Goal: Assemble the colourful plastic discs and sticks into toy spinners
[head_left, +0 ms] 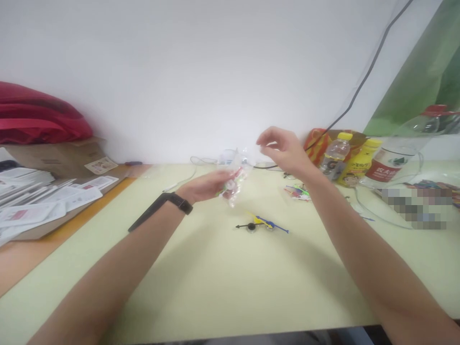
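Observation:
My left hand (210, 186) is closed around a clear plastic bag (241, 179) with small white, green and red pieces in it. Up and to the right of the bag, my right hand (285, 147) is raised with thumb and forefinger curled close together. Anything pinched at those fingertips is too faint to make out. Below the hands, a black arrow spinner (251, 226) lies on the table beside a yellow arrow (264, 221) and a blue arrow (280, 227). A small heap of coloured plastic pieces (297, 191) lies behind my right forearm.
Bottles, including a yellow bottle (355, 163) and a large water jug (390, 160), stand at the right. Stacked printed cards (53, 201) and a cardboard box (53, 155) under a red bag (39, 115) occupy the left. A white cable (185, 179) runs along the back of the table (230, 287).

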The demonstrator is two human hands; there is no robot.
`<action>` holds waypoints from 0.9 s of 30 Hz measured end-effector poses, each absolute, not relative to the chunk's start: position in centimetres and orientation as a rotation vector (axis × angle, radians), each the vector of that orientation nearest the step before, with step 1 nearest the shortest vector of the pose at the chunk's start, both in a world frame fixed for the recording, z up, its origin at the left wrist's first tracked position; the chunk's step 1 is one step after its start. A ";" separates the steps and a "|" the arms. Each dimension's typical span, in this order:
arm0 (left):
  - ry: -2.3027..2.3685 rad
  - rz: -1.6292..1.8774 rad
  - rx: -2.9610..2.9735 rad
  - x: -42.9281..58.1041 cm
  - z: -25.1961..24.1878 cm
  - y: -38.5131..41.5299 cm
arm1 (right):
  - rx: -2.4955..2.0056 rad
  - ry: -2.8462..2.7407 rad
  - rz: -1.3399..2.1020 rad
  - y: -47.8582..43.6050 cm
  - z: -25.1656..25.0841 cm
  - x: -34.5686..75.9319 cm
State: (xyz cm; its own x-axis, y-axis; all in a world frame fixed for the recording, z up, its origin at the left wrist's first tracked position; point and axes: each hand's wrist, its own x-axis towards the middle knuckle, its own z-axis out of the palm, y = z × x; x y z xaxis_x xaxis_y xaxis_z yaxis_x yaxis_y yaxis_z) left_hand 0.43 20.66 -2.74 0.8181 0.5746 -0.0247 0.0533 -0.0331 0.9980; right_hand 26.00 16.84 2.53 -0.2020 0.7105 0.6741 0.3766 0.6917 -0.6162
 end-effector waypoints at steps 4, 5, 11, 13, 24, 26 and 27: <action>0.607 0.533 1.463 0.4 -4.2 17.9 | -1.005 -1.888 0.318 17.2 -0.3 27.7; 0.650 0.555 1.433 0.2 -4.7 17.0 | -1.057 -1.946 0.348 16.9 -1.5 28.1; 0.757 0.681 1.220 -1.3 -7.1 11.8 | -1.189 -2.161 0.605 12.8 -7.8 27.5; 0.742 0.782 1.155 -1.4 -7.5 11.0 | -1.121 -2.225 0.603 11.5 -8.4 26.9; 0.746 0.765 1.303 -0.5 -10.4 10.5 | -1.072 -2.486 0.528 10.7 -8.9 26.4; 0.719 0.760 1.339 -0.3 -10.6 10.2 | -1.098 -2.484 0.491 11.0 -9.2 26.8; 0.717 0.761 1.351 -0.3 -10.7 10.2 | -1.103 -2.484 0.474 11.2 -9.2 27.1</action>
